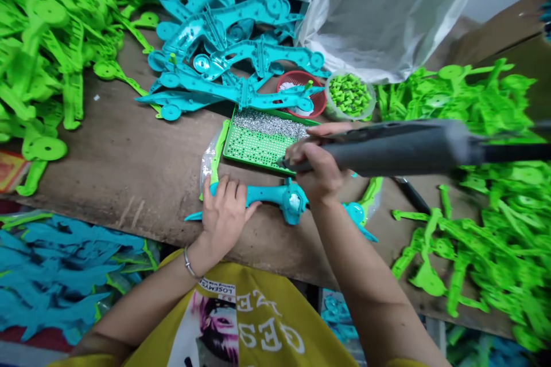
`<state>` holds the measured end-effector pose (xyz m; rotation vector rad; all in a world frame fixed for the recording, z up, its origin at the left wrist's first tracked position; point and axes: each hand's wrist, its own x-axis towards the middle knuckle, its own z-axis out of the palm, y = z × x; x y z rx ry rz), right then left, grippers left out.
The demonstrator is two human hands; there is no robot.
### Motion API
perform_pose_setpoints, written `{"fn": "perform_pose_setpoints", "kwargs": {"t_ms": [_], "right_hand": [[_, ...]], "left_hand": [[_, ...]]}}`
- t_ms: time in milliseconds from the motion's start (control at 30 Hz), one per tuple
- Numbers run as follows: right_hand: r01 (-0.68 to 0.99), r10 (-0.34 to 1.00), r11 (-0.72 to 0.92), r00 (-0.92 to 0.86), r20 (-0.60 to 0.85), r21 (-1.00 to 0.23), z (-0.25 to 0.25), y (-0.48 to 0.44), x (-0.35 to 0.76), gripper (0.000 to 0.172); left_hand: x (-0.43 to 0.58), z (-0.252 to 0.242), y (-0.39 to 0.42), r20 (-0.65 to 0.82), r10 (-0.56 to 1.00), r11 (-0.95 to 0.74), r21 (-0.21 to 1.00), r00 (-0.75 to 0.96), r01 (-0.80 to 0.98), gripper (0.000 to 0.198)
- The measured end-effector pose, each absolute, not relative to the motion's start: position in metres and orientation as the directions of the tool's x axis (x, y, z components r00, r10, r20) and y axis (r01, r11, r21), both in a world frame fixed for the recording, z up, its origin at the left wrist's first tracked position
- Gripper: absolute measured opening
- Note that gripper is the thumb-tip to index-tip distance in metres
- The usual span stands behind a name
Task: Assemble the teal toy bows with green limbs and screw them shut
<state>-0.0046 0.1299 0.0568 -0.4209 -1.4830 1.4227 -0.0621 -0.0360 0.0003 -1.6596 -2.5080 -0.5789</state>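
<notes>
Yellow T-shirt [241,321] fills the near edge of the view, its upside-down print carrying a small label reading "LOSMYS" and large white letters, apparently "GES". Past it, a wooden counter [107,149] holds heaps of green plastic parts [486,241], a pile of blue plastic parts [228,28] and a white plastic bag [383,11]. Only one blue plastic piece [275,198] lies at the front of the counter, pinned by the spread, open left hand [224,221]. The right hand [316,169] is clenched around a gray corded tool [408,146], its tip beside a green pegboard tray [258,152]. Silver studs [267,125] cover the tray's far part; its nearer holes are mostly bare. Beyond sit a red basket [303,94] and a clear tub [350,94] of small green pieces.
</notes>
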Motion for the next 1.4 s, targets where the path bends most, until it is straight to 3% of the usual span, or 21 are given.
{"fn": "perform_pose_setpoints", "kwargs": {"t_ms": [267,567,900,1067,1133,1267,1400], "right_hand": [[-0.365,0.758,0.109,-0.571,0.315,-0.924,0.057,0.089,0.027,0.017],[-0.354,0.759,0.106,-0.575,0.306,-0.929,0.044,0.088,0.024,0.015],[-0.314,0.592,0.122,-0.738,0.323,-0.941,0.03,0.094,0.026,0.016],[-0.218,0.44,0.181,-0.854,0.278,-0.959,0.047,0.105,0.022,0.016],[-0.284,0.513,0.166,-0.793,0.328,-0.944,0.056,0.11,0.015,0.018],[-0.476,0.767,0.178,-0.481,0.424,-0.861,0.058,0.121,-0.007,0.014],[-0.406,0.826,0.203,-0.418,0.378,-0.891,0.038,0.13,-0.019,0.015]], "left_hand": [[-0.064,-0.001,-0.037,0.304,0.864,0.322,0.279,-0.402,0.905,0.043],[-0.063,0.002,-0.037,0.286,0.868,0.324,0.293,-0.406,0.899,0.042],[-0.062,0.002,-0.037,0.23,0.875,0.347,0.315,-0.426,0.883,0.04],[-0.06,0.0,-0.038,0.219,0.879,0.348,0.313,-0.424,0.884,0.04],[-0.059,-0.001,-0.038,0.229,0.877,0.345,0.312,-0.422,0.885,0.042],[-0.06,0.0,-0.038,0.255,0.868,0.337,0.329,-0.427,0.882,0.048],[-0.068,0.007,-0.044,0.334,0.856,0.257,0.388,-0.395,0.885,0.065]]}}
